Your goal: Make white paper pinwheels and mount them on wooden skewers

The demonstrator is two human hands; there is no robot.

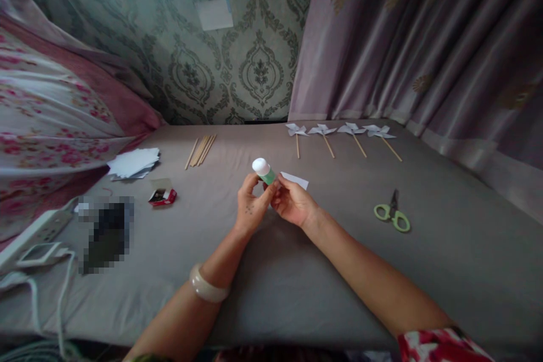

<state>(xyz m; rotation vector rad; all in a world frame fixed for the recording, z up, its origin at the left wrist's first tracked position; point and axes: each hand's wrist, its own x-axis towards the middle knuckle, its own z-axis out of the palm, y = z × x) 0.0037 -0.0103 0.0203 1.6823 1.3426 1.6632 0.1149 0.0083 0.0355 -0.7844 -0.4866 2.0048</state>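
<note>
My left hand (251, 205) and my right hand (292, 202) meet over the middle of the grey sheet, both closed round a green glue stick (265, 172) with a white cap that points up and to the left. My left fingers pinch it near the cap, and my right fingers hold its lower end. A white square of paper (296, 180) lies flat on the sheet just behind my right hand. My left wrist wears a pale bangle.
Several paper pinwheels on sticks (339, 134) lie in a row at the back right. Green scissors (392, 216) rest to the right. Bare wooden sticks (201, 150), a stack of white papers (133, 163), a small red box (163, 196) and a power strip (38, 232) lie to the left.
</note>
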